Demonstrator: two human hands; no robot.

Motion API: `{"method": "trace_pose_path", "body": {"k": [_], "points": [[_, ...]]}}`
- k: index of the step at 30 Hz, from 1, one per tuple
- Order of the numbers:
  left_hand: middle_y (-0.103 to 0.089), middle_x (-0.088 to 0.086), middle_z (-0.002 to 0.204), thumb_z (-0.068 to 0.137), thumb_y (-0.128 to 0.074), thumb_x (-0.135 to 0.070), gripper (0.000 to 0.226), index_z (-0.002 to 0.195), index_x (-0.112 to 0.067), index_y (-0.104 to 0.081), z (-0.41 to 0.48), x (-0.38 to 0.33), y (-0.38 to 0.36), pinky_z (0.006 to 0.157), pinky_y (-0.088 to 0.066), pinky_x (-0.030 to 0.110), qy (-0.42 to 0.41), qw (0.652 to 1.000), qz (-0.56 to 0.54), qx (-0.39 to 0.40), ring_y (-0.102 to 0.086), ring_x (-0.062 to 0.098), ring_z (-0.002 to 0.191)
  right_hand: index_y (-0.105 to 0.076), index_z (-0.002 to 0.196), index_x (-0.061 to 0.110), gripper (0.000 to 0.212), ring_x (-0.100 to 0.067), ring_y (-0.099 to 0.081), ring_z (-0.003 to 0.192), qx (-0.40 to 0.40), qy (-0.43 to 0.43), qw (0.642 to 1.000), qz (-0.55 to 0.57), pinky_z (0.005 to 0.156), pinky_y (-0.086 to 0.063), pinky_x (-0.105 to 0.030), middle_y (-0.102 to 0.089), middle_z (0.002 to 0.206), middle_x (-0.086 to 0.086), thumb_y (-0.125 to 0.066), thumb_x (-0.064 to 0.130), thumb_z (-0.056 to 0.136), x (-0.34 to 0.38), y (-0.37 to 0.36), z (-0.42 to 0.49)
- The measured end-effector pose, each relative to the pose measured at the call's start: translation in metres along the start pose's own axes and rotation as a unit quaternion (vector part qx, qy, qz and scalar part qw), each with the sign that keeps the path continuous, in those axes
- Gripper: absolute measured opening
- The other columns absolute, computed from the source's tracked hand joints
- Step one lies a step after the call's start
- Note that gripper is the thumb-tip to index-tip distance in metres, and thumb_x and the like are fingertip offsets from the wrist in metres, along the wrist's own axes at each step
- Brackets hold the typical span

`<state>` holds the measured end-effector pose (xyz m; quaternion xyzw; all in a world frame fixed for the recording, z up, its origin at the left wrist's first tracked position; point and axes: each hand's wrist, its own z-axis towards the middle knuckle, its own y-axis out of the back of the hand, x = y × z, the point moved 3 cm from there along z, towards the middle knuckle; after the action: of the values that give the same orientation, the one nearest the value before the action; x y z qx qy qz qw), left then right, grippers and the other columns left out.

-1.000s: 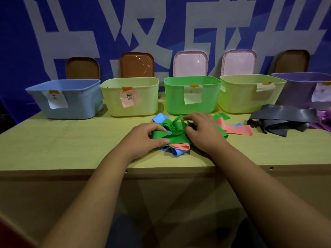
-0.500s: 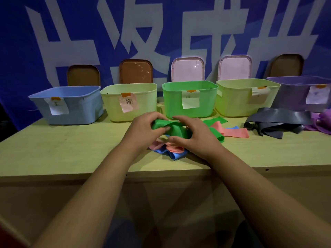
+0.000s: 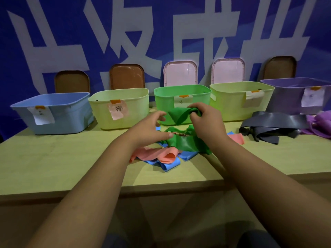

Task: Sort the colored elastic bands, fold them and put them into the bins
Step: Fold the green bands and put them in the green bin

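**In front of the green bin, a folded green band held off the desk**

Above the middle of the desk [image 3: 53,158], the right hand [image 3: 206,122] grips a folded green band [image 3: 180,115]. Its fingers [image 3: 197,106] are curled over the top of the fold and clamp it against the palm. The band hangs clear of the desk, just before the front wall of the green bin [image 3: 161,97] and below its rim.

The left hand [image 3: 150,129] sits just beside it, a little lower, with its fingers [image 3: 157,114] loosely curled and apart, holding nothing. Its thumb tip is at the edge of a loose green band [image 3: 186,142] lying below. Whether the two touch cannot be told, nor whether this green stretch is part of the held one.

The loose green band tops a heap near the desk's front edge, over salmon bands [image 3: 157,154] and blue bands [image 3: 170,164]. To the right lie dark grey bands [image 3: 272,126], and at the far right purple bands [image 3: 320,124].

Five bins stand in a row at the back, each with a paper label: a blue bin [image 3: 53,111], a pale yellow bin [image 3: 136,108], the green one, a lime bin [image 3: 232,104] and a purple bin [image 3: 286,97]. A lid leans upright behind each.
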<state>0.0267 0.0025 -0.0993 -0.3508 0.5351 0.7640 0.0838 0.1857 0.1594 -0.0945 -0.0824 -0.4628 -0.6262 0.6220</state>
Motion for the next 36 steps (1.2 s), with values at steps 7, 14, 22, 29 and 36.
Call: {"method": "trace_pose_path", "body": {"k": [7,14,22,29,36], "points": [[-0.073,-0.019,0.124,0.086,-0.09,-0.033,0.055,0.137,-0.037,-0.068,0.01,0.02,-0.022,0.105,-0.052,0.028,-0.006,1.0,0.005,-0.012,-0.065,-0.001,0.117,-0.069,0.139,0.036,0.045,-0.037,-0.051,0.122,0.114,-0.015,0.978,-0.173,0.108,-0.044,-0.044,-0.061,0.127,-0.01,-0.062,0.042,0.095,-0.038,-0.029,0.006],[-0.073,-0.01,0.095,0.091,-0.085,-0.02,0.026,0.109,-0.039,-0.081,0.016,0.019,-0.014,0.072,-0.048,0.011,-0.016,0.993,-0.048,-0.103,-0.067,0.003,0.087,-0.074,0.129,0.037,0.036,-0.025,-0.049,0.129,0.078,0.047,0.995,-0.031,0.116,-0.038,-0.044,-0.062,0.125,0.001,-0.062,0.033,0.096,-0.037,-0.014,0.009],[-0.061,0.0,0.093,0.097,-0.075,-0.005,0.024,0.107,-0.027,-0.079,0.029,0.001,0.003,0.065,-0.061,0.023,-0.019,0.965,-0.193,-0.18,-0.065,0.013,0.076,-0.072,0.122,0.028,0.038,-0.017,-0.049,0.111,0.127,0.111,0.982,-0.083,0.098,-0.04,-0.039,-0.064,0.113,0.009,-0.077,0.05,0.091,-0.032,-0.015,-0.002],[-0.07,-0.011,0.084,0.096,-0.075,-0.003,0.022,0.106,-0.023,-0.077,0.052,-0.021,0.01,0.065,-0.053,0.017,-0.06,0.953,-0.199,-0.219,-0.063,-0.003,0.072,-0.075,0.102,0.028,0.006,-0.016,-0.06,0.074,-0.018,0.015,0.999,0.034,0.064,-0.046,-0.034,-0.065,0.079,0.007,-0.073,0.032,0.098,-0.042,-0.002,0.008],[-0.063,-0.006,0.11,0.093,-0.079,-0.013,0.024,0.107,-0.032,-0.077,0.058,0.001,-0.021,0.084,-0.048,0.024,-0.003,0.979,0.023,-0.203,-0.057,0.004,0.088,-0.071,0.119,0.032,0.022,-0.012,-0.062,0.075,0.007,-0.052,0.998,0.042,0.064,-0.054,-0.035,-0.067,0.095,0.008,-0.073,0.025,0.098,-0.049,-0.004,0.015]]}}
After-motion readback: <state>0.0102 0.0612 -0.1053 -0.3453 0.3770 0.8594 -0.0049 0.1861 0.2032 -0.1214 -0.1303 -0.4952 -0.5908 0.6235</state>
